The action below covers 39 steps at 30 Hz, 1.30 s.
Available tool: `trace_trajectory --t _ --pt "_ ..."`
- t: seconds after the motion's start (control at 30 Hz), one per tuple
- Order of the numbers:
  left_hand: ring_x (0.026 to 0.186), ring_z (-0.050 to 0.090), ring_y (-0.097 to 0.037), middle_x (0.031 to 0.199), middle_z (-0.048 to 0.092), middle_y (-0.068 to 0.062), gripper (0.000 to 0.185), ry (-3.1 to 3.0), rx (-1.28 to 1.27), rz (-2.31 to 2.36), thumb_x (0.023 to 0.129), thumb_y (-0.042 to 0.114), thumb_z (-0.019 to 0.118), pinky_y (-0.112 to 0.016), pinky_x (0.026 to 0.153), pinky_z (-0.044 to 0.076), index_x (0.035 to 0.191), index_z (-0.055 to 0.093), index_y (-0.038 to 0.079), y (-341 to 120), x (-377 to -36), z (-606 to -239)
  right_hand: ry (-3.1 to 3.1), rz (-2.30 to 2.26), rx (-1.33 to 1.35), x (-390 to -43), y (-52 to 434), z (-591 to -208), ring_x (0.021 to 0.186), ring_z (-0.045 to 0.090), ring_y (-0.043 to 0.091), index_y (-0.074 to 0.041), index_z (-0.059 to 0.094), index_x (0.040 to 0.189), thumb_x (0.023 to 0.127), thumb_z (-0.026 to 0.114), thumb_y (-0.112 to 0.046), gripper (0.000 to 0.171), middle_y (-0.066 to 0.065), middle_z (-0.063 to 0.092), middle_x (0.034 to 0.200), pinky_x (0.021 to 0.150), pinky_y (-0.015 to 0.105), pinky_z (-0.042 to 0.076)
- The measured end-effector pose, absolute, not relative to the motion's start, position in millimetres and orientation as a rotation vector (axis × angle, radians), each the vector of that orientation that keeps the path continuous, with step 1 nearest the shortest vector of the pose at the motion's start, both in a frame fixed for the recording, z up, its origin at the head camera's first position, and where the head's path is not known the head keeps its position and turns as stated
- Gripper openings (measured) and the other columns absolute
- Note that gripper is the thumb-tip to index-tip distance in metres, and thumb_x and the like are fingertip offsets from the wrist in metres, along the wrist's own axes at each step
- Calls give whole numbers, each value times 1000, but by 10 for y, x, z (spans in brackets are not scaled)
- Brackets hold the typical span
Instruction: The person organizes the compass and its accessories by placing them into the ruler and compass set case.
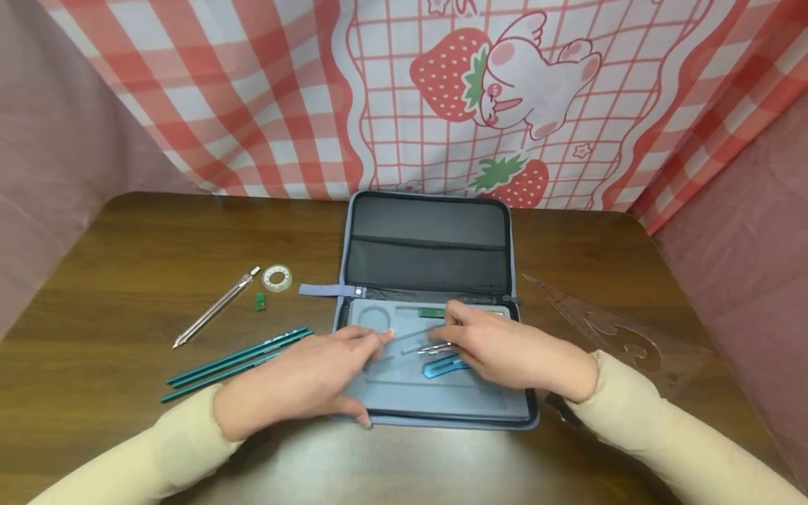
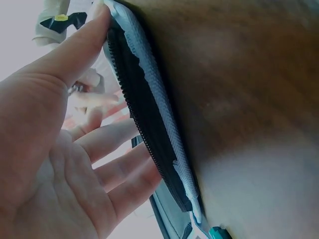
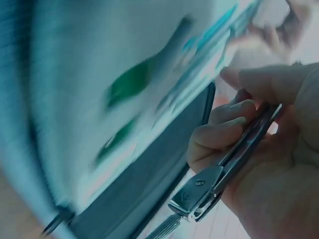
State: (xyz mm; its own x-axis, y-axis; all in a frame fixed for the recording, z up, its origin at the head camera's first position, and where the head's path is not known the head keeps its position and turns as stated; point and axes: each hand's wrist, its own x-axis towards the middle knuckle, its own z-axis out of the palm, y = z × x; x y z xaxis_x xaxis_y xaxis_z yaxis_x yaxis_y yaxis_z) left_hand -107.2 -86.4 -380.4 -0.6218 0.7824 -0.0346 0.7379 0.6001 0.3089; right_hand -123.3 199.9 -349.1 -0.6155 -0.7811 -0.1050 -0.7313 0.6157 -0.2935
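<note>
An unzipped blue case (image 1: 362,421) lies with its lid up, a grey moulded tray (image 1: 435,396) in its lower half. My right hand (image 1: 495,344) is over the tray's right part and grips a metal drawing compass (image 3: 199,186), hinge end showing past the curled fingers. Beneath that hand, a blue cutter knife (image 1: 445,366) lies in the tray, with a green piece (image 1: 432,313) near the tray's back. At the left, my left hand (image 1: 322,368) rests on the case, thumb along the zip edge (image 2: 142,114) and loosely extended fingers over the tray.
Left of the case are a silver pen (image 1: 214,308), a tape roll (image 1: 276,278), a small green sharpener (image 1: 260,301) and several teal pencils (image 1: 236,361). A clear set square (image 1: 606,330) lies to the right, partly behind the sleeve. A checked cloth (image 1: 265,91) hangs behind the table.
</note>
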Motion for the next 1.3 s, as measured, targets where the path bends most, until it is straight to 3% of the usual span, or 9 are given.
trace_trajectory --t 0.23,0.4,0.63,0.77,0.9,1.0,1.13,1.3 --pt "103 59 -15 132 58 2 90 2662 1302 435 67 60 82 -33 64 53 135 46 11 -890 -1077 -3815 2555 -166 -1356 -1333 1637 -3602 75 46 11 -8 69 120 98 64 -10 23 -3 45 89 67 26 44" --pt "110 58 -17 146 51 -1 82 2664 1332 433 67 60 82 -34 69 54 123 47 12 -904 -1074 -3822 2565 -319 -1297 -1348 1635 -3609 78 51 9 -10 68 119 93 70 -8 26 -3 50 96 69 25 48" --pt "123 54 -19 146 51 -3 95 2661 1331 441 67 60 83 -37 79 55 137 41 10 -903 -1079 -3822 2562 -584 -1267 -1399 1677 -3594 71 53 6 -18 64 89 88 76 -10 15 -10 58 81 66 26 49" --pt "126 52 -22 143 53 -8 104 2653 1313 423 68 60 83 -40 82 55 147 39 8 -904 -1082 -3814 2553 -522 -1324 -1418 1671 -3603 81 57 3 -19 73 92 90 75 -11 8 -12 65 87 75 27 51" --pt "129 50 -23 146 51 -9 97 2637 1361 436 69 58 82 -42 84 54 146 46 11 -920 -1089 -3819 2569 -468 -1350 -1417 1648 -3620 86 57 6 -18 79 100 90 75 -12 12 -10 65 91 77 27 51" --pt "130 49 -22 151 47 -6 88 2618 1402 444 71 58 81 -42 84 54 143 52 16 -932 -1094 -3821 2586 -486 -1345 -1416 1623 -3630 81 59 4 -17 79 99 89 75 -9 13 -8 64 89 73 25 52" --pt "132 47 -23 153 43 -4 83 2615 1431 392 73 60 78 -42 87 53 140 58 17 -938 -1099 -3820 2619 -517 -1336 -1417 1583 -3632 73 58 2 -17 75 86 88 76 -7 10 -9 63 82 66 23 51" --pt "135 44 -24 155 41 -3 82 2621 1451 299 75 65 72 -42 89 53 140 59 17 -939 -1107 -3808 2781 -328 -1104 -1415 1550 -3616 58 47 7 -22 58 68 84 81 -33 30 -9 49 67 50 24 40"
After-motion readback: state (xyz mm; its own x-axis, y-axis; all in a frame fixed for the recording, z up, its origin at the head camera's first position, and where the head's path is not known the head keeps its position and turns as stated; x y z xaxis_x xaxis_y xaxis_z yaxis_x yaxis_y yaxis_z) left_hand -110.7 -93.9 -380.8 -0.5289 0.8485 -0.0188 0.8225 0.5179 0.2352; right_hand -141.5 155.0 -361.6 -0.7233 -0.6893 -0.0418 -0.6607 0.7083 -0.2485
